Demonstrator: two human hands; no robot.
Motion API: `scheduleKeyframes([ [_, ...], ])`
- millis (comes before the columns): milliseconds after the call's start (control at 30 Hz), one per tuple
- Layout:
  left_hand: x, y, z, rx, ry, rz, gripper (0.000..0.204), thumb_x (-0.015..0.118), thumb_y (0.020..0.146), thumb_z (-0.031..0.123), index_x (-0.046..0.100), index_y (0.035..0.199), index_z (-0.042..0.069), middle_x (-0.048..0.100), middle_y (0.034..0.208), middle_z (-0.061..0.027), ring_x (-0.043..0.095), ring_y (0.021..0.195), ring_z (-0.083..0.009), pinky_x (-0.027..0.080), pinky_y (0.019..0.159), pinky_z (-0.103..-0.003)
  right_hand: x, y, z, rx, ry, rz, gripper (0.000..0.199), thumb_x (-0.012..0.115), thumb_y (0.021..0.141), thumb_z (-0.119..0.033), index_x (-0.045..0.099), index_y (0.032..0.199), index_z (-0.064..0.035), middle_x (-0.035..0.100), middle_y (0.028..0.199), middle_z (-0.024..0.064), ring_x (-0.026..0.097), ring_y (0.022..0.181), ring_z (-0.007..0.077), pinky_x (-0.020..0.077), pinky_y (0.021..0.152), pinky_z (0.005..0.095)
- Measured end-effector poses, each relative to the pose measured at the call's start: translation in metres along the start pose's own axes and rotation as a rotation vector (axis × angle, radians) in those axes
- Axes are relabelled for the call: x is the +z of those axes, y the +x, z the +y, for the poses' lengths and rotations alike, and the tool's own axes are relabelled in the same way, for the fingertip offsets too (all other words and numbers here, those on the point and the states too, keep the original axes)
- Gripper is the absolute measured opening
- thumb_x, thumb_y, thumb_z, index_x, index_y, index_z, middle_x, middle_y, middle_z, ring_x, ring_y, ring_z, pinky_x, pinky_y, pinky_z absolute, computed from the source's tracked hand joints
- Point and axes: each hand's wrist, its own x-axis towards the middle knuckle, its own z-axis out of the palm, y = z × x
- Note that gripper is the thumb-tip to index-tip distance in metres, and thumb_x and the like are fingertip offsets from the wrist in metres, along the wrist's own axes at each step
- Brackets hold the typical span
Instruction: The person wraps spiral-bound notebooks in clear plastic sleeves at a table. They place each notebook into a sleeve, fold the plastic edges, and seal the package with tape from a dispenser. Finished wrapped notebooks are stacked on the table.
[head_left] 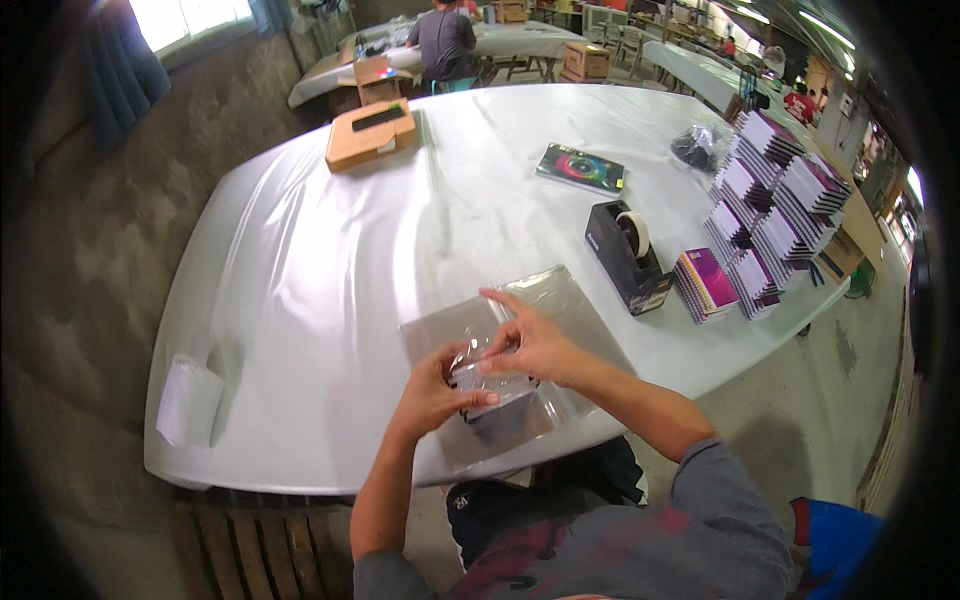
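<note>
Close to the table's front edge, a small wrapped notebook stack (505,410) stands in clear plastic, with dark spiral binding just showing at its side. My left hand (437,395) grips it from the left, thumb across the front and fingers behind. Over its top, my right hand (530,343) pinches the clear plastic bag (470,347) between thumb and fingers, its index finger stretched out. Beneath both hands lies a flat pile of clear plastic bags (570,305). The notebooks' covers are hidden by my hands and by glare.
A black tape dispenser (625,255) is right of the bags, beside a purple notebook stack (705,283) and tall piles of spiral notebooks (775,200). Farther off lie a dark printed pack (582,168) and an orange-brown box (370,135). A white roll (190,402) stands at left.
</note>
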Motion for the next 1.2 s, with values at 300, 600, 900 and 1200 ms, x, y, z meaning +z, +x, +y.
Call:
scheduleKeyframes([
  [300, -0.003, 0.0, 0.006, -0.116, 0.099, 0.08, 0.019, 0.076, 0.075, 0.014, 0.069, 0.082, -0.002, 0.066, 0.07, -0.0051, 0.057, 0.061, -0.0086, 0.047, 0.057, -0.023, -0.018, 0.007, 0.017, 0.038, 0.228, -0.166, 0.064, 0.071, 0.074, -0.005, 0.044, 0.131, -0.0005, 0.066, 0.087, 0.0044, 0.06, 0.082, 0.0092, 0.0457, 0.074, 0.0231],
  [600, 0.006, 0.001, 0.019, -0.078, 0.17, 0.093, 0.037, 0.076, 0.075, 0.009, 0.054, 0.102, -0.003, 0.067, 0.085, -0.0136, 0.063, 0.075, -0.0133, 0.051, 0.066, -0.025, -0.027, 0.047, -0.004, 0.252, 0.098, -0.357, 0.027, 0.069, 0.073, -0.012, 0.07, 0.099, -0.0047, 0.067, 0.099, 0.0051, 0.059, 0.083, 0.0109, 0.0453, 0.068, 0.0259],
  [900, -0.006, 0.007, 0.006, -0.094, 0.201, -0.022, 0.032, 0.074, 0.077, 0.014, 0.065, 0.1, -0.006, 0.068, 0.079, -0.0082, 0.061, 0.069, -0.0103, 0.05, 0.062, -0.025, -0.032, 0.039, -0.02, -0.226, 0.092, 0.01, 0.047, 0.073, 0.074, -0.012, 0.057, 0.117, -0.0043, 0.063, 0.1, 0.0121, 0.06, 0.093, 0.0163, 0.0484, 0.08, 0.0272],
  [1200, 0.008, 0.004, 0.01, -0.028, 0.38, 0.147, 0.02, 0.071, 0.08, 0.017, 0.071, 0.08, -0.003, 0.063, 0.062, -0.0029, 0.053, 0.058, -0.0068, 0.043, 0.054, -0.021, -0.019, 0.012, 0.015, 0.166, -0.148, -0.26, 0.052, 0.082, 0.066, -0.03, 0.065, 0.103, 0.0017, 0.068, 0.088, 0.0097, 0.06, 0.076, 0.0105, 0.0458, 0.066, 0.0231],
])
